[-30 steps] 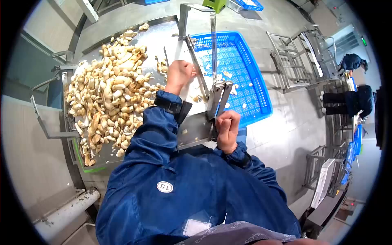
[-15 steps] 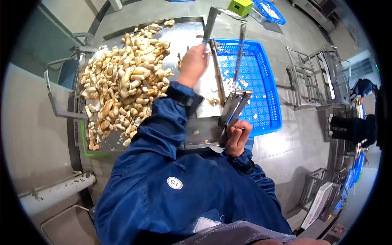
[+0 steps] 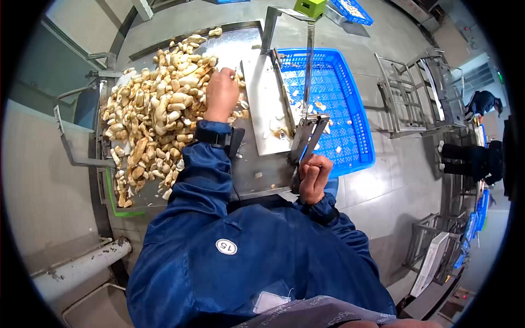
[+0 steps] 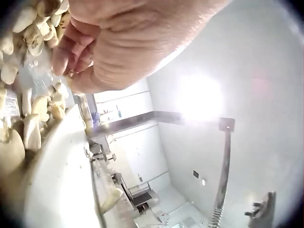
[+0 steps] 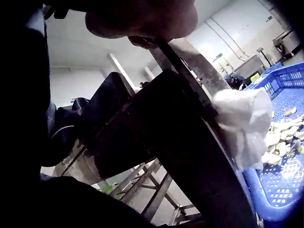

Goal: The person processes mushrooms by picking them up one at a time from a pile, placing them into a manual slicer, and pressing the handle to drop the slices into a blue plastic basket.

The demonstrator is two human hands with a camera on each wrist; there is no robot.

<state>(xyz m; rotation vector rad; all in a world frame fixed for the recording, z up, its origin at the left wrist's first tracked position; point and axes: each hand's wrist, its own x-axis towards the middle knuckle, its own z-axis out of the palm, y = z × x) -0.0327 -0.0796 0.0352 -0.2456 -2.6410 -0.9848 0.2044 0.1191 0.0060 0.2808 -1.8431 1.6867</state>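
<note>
My left hand point(image 3: 221, 97) is at the near edge of a pile of pale, thick-stemmed mushrooms point(image 3: 161, 112) on a metal table. In the left wrist view its fingers point(image 4: 76, 45) are loosely bent above the mushrooms, with nothing visible between fingers and thumb. Beside it lies a white cutting board point(image 3: 268, 104) with a few slices and scraps on it. Along the board's right edge runs a hinged metal cutter point(image 3: 283, 85), with a spring point(image 3: 309, 65) above it. My right hand point(image 3: 315, 179) grips the near end of the cutter's lever point(image 3: 309, 139).
A blue perforated crate point(image 3: 355, 120) stands right of the cutter, with mushroom slices point(image 5: 280, 140) in it. White cloth or plastic point(image 5: 244, 123) is bunched beside the crate. Metal racks point(image 3: 402, 95) stand farther right, and people point(image 3: 473, 161) work at the far right.
My left hand first went forward along the board beside the cutter, then moved left off it to the mushroom pile. The right hand kept its grip on the lever; the head view shifted slightly.
</note>
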